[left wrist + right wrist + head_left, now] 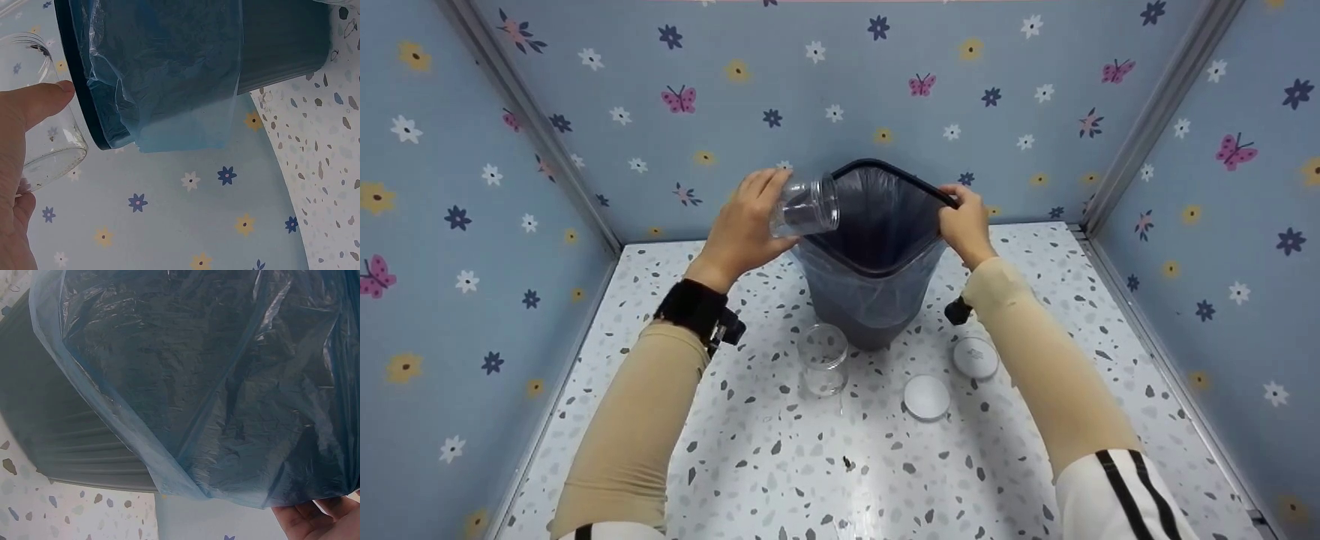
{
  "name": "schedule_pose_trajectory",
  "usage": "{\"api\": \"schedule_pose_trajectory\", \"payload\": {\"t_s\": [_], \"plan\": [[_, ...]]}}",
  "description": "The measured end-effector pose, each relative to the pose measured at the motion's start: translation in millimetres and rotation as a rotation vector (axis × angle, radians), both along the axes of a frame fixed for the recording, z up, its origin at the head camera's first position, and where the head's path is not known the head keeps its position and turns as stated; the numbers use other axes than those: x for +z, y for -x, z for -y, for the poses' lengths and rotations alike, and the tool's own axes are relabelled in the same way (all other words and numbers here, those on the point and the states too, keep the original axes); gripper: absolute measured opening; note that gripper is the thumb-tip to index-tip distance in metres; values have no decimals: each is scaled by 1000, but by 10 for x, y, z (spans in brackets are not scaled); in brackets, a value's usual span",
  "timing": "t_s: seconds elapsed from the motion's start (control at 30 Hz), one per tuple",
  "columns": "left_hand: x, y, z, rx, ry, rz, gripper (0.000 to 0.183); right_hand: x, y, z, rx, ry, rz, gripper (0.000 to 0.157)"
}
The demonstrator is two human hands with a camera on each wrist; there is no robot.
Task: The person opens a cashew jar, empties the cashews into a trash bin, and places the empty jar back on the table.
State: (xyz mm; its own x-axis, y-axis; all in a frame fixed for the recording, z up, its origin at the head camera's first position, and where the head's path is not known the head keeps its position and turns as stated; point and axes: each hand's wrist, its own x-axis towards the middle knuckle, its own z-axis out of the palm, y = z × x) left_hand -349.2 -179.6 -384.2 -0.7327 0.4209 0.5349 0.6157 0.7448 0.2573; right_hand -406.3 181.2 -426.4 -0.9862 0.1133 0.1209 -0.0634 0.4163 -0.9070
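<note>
My left hand [746, 221] grips a clear jar [802, 208] lying on its side, its mouth facing the opening of a dark trash can [870, 330]. In the left wrist view the thumb lies along the glassy wall of the jar [53, 129], close beside the can's rim. A translucent blue bag [169, 84] lines the can and folds down over its outside. On the far side my right hand [966, 225] holds the rim, fingers curled at the bag's edge [225, 495]. The can's bottom inside is hidden in shadow.
A second clear jar [823, 367] stands on the speckled tabletop [750, 450] in front of the can. Two white round lids [927, 397] lie to its right. Flower-patterned panels [810, 90] enclose the back and both sides. A small dark speck [847, 463] lies near the front.
</note>
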Motion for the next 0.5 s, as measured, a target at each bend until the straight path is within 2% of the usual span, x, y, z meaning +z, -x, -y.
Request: {"api": "schedule_pose_trajectory", "payload": {"t_s": [0.5], "plan": [[-39,-68,57,0,-94,12,97,18,-15,19,-12,-7,-5,53]]}}
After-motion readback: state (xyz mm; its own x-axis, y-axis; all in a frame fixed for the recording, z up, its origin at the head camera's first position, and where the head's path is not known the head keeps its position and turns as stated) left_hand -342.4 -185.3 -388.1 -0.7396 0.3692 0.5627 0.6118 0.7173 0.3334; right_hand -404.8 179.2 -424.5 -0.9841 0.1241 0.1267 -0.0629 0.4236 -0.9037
